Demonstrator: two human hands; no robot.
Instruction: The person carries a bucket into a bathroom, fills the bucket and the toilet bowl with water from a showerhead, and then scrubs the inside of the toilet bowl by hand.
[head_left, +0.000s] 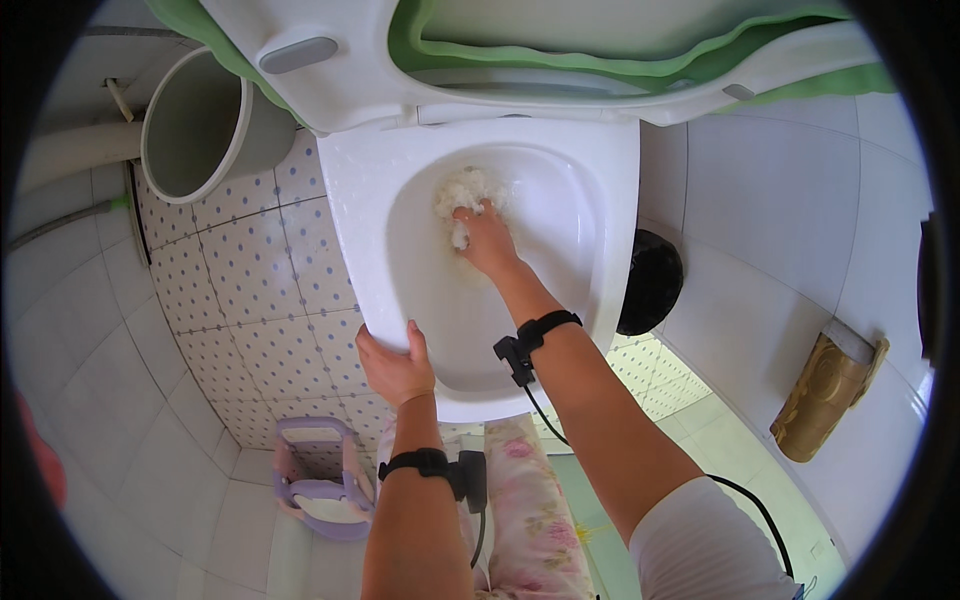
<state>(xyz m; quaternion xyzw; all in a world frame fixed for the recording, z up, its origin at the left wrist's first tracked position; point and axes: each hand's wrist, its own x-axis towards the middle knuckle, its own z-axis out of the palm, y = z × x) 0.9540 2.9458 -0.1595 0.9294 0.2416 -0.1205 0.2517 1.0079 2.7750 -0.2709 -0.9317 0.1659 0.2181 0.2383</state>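
A white toilet bowl (555, 210) stands before me with its seat (345, 90) and lid tipped up at the back. My right hand (484, 236) is down inside the bowl, its fingers curled into a clump of wet white material (465, 191) that looks like mesh or paper; I cannot tell which. The fingertips are partly hidden in the clump. My left hand (396, 364) grips the bowl's left front rim, thumb on the inner side and fingers over the outer edge. Both forearms wear black straps with small cabled devices.
A grey bucket (244, 142) stands at the back left by a pipe (82, 154). A purple and pink child's toilet seat frame (322, 487) is at the lower left. A black round bin (651, 283) sits right of the bowl. A golden paper holder (823, 394) hangs on the right wall.
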